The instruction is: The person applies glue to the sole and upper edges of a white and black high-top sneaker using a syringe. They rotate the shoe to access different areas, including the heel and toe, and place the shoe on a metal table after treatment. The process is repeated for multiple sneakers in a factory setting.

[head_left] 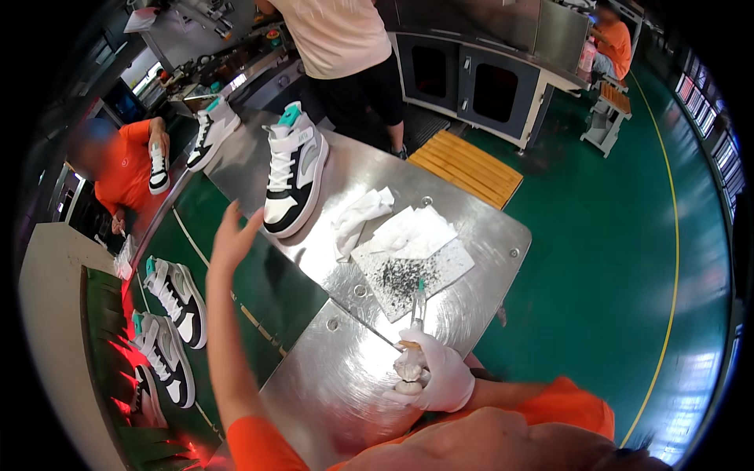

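My bare left hand [234, 242] reaches out over the edge of the metal table, thumb and fingers apart and nothing in it. Just beyond its fingertips stands a white, black and grey high-top sneaker [297, 177] with a teal pull tab. My right hand [446, 378], in a white glove, is closed round a slim metal tool [419, 308] with a green tip, pointing away from me; its exact kind is unclear. Past the tool lies a white pad [385, 294] covered with dark crumbs, with folded white cloths [414, 232] on and beside it.
Several more sneakers [165, 357] ride a green conveyor belt [250, 314] on my left, by a red glow. Another sneaker [212, 135] stands at the table's far end. A person in orange [126, 169] holds one; a second person [342, 47] stands behind the table near a wooden platform [467, 169].
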Action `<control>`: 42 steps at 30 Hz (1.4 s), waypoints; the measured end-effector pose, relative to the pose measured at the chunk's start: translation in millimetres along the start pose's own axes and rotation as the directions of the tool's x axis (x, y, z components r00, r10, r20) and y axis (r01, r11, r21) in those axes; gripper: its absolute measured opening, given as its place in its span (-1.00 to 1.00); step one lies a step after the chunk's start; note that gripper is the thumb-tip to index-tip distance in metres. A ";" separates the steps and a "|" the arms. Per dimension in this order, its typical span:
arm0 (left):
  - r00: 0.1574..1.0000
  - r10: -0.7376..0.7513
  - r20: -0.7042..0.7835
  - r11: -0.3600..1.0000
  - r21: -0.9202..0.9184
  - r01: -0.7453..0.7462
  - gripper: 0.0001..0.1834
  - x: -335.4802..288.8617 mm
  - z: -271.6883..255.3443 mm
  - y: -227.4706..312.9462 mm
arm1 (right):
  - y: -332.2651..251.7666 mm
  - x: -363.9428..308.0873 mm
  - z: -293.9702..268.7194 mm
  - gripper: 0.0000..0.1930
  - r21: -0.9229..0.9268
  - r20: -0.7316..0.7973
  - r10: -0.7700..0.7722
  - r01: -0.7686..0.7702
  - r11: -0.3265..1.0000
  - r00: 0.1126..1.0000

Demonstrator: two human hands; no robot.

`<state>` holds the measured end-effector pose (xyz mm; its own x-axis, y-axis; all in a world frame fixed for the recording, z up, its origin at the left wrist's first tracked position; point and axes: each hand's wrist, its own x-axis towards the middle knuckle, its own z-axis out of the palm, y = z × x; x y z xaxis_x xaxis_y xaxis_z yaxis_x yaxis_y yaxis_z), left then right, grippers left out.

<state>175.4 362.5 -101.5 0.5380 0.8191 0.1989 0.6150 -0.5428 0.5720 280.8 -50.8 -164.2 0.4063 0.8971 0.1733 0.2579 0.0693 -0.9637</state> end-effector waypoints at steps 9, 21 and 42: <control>0.989 0.001 -0.150 0.999 0.039 0.005 -0.19 68.6 89.6 46.3 | 8.4 -1.4 15.6 -0.45 0.371 0.129 0.299 -0.326 0.870 0.945; 0.974 0.050 -0.220 0.998 -0.034 -0.059 -0.18 60.0 92.2 58.0 | 20.5 -15.2 5.2 -0.04 0.458 -0.300 0.667 -0.511 0.728 0.682; 0.962 -0.081 -0.262 0.934 0.318 0.165 0.04 -203.6 -109.7 -199.2 | 21.2 -18.1 13.8 -0.06 -0.267 -0.106 0.065 -0.092 0.959 0.992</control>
<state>-119.9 324.2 -168.6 0.3167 0.8803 0.3532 0.8461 -0.4305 0.3143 266.8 -59.6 -190.6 0.5132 0.8482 0.1307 0.4442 -0.1323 -0.8861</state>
